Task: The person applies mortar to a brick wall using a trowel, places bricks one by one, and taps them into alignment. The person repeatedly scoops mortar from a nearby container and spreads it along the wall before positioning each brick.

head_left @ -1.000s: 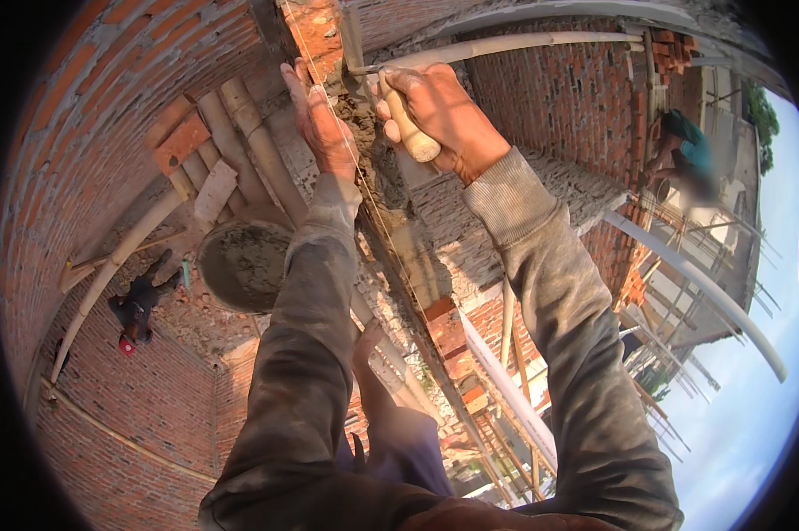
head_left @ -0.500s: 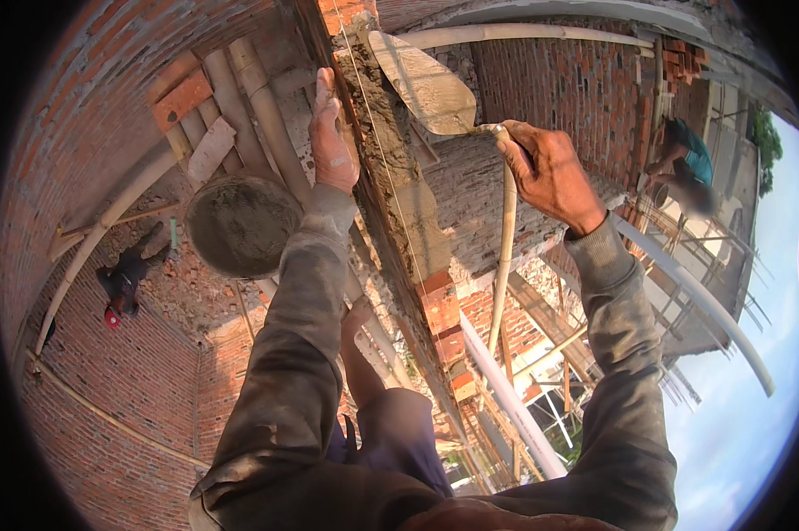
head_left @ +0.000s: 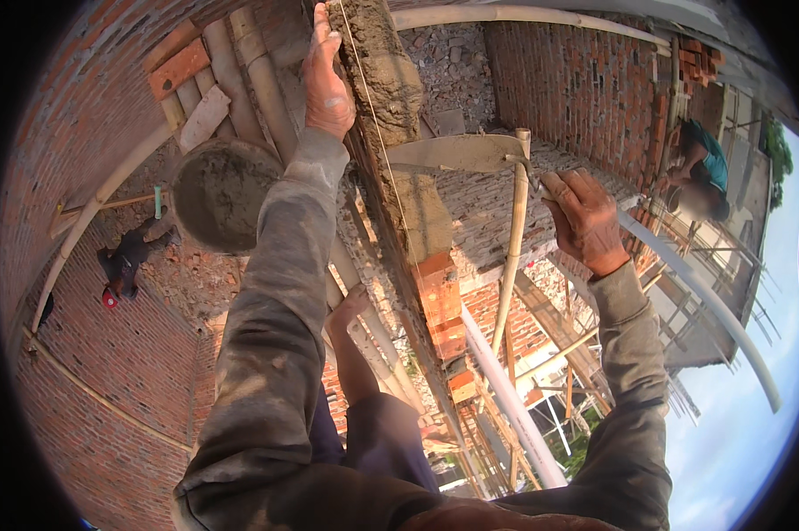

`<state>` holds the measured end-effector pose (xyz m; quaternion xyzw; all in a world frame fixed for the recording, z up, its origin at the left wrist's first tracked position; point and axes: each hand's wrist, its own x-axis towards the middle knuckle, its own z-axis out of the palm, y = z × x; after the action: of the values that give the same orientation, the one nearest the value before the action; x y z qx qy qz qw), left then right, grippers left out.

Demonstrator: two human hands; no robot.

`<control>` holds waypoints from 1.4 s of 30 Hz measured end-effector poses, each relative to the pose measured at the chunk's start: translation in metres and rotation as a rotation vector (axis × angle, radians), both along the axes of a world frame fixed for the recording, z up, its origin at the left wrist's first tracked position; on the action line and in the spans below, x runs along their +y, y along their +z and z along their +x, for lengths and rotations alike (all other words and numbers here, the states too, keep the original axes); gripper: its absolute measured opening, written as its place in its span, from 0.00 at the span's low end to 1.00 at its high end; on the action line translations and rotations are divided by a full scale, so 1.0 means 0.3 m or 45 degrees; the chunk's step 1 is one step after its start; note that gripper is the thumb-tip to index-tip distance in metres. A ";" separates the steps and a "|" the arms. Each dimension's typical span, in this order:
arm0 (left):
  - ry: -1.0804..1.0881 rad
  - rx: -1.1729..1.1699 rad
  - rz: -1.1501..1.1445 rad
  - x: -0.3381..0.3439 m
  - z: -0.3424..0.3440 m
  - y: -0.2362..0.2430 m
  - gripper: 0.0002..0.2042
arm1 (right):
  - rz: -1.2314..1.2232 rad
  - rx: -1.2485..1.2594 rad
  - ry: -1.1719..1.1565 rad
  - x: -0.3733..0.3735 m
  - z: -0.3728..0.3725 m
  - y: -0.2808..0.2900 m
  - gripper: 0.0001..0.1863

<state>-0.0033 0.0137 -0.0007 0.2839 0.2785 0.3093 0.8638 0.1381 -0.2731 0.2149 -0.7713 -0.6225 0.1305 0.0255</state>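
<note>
The trowel point(head_left: 457, 152) is lying flat against the right side of the mortared wall top point(head_left: 377, 62), its blade pointing left toward the fresh course, seemingly so its edge can trim mortar squeezing out of the joint. The right hand point(head_left: 585, 217) is gripping the trowel's handle with its fingers closed tightly round it, out to the right of the wall. The left hand point(head_left: 327, 75) is pressing open-palmed, fingers extended, against the left face of the wall top, probably steadying the brickwork there. A taut guide string point(head_left: 377, 133) is running along the course between the two hands, likely keeping the line true. Just left of the left forearm, a round pan point(head_left: 222, 193) is sitting on bamboo scaffold poles point(head_left: 258, 71), holding grey mortar within easy reach. A loose brick point(head_left: 180, 69) is resting nearby.
</note>
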 end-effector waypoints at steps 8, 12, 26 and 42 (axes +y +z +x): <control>-0.038 -0.055 -0.036 0.127 0.051 0.011 0.35 | -0.153 -0.146 0.255 0.415 0.348 -0.109 0.19; -0.009 -0.090 -0.060 0.146 0.067 0.025 0.36 | -0.005 -0.145 0.299 0.575 0.466 -0.171 0.18; 0.216 -0.141 0.305 0.317 0.203 -0.110 0.40 | -0.041 0.674 -0.182 0.532 0.546 -0.233 0.27; 0.194 0.250 -0.537 -0.316 -0.352 0.063 0.42 | -0.628 -0.363 0.746 0.825 -0.047 0.102 0.08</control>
<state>-0.1090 -0.0812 0.0181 0.1043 0.4402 0.2794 0.8469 0.1240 -0.0256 0.2456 -0.5547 -0.7632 0.1693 -0.2851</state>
